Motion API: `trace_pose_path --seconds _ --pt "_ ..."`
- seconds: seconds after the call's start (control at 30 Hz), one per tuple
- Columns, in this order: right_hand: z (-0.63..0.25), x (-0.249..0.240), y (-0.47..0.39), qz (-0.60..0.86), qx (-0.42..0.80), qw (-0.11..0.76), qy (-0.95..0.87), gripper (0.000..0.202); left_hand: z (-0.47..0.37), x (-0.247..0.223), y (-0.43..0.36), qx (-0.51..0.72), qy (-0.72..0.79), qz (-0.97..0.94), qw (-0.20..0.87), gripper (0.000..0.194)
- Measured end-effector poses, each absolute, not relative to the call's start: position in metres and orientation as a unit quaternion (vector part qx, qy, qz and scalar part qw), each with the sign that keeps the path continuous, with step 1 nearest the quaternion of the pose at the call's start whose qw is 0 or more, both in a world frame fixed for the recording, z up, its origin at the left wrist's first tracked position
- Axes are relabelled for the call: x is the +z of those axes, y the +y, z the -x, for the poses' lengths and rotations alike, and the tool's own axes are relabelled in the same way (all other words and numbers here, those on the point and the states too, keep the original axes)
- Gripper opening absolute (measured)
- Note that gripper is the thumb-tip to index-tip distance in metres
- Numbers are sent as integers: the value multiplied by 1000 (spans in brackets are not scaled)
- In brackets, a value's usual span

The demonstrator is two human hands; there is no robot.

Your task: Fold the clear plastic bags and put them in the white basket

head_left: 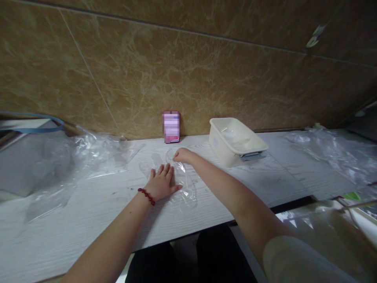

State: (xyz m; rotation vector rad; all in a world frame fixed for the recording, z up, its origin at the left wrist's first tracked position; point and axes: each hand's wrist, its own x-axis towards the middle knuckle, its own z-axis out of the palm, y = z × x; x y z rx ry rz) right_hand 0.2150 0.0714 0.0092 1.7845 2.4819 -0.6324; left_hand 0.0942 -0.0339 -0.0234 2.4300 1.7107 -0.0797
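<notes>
A thin clear plastic bag (185,184) lies on the white wood-grain table (103,208). My left hand (161,182), with a red bead bracelet at the wrist, rests flat on the bag, palm down and fingers spread. Beyond it, at the bag's far edge, my right hand (182,155) is closed, its thumb and fingertips pinched together at the plastic.
A phone (171,127) leans upright against the brown tiled wall. To the right stands a cream plastic bin (222,147) with clear plastic inside. Crumpled clear plastic (97,153) lies at the left beside a grey-white box (29,165); more plastic (332,151) lies at the right.
</notes>
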Motion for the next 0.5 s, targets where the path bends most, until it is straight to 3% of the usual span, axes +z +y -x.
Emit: trace_pose_path --seconds 0.2,0.37,0.5 --pt "-220 11 78 -611 -209 -33 763 24 -93 -25 -33 -20 569 -818 86 85" --pt "-221 9 81 -622 -477 -142 605 14 -93 -26 -32 -22 568 -818 87 87" --pt "-230 8 81 -567 -583 -130 567 15 -93 -28 -32 -26 567 -819 85 87"
